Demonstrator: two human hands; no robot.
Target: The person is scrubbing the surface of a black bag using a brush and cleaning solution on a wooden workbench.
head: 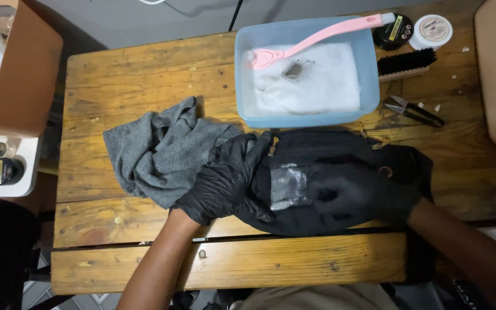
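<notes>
A black fabric bag [317, 155] lies flat on the wooden table [144, 74], with a shiny clear patch [288, 185] at its middle. My left hand [225, 181], in a black glove, presses down on the bag's left end, fingers spread. My right hand [351, 198], also in a black glove, rests on the bag just right of the clear patch. A crumpled grey cloth [156, 152] lies under and left of my left hand.
A light blue tub [305, 117] of white foam stands behind the bag, a pink long-handled brush [317, 37] resting in it. A black-bristled brush [406, 63], two round tins [411, 28] and small snips [414, 111] lie at the back right. A white tray [7, 166] sits left.
</notes>
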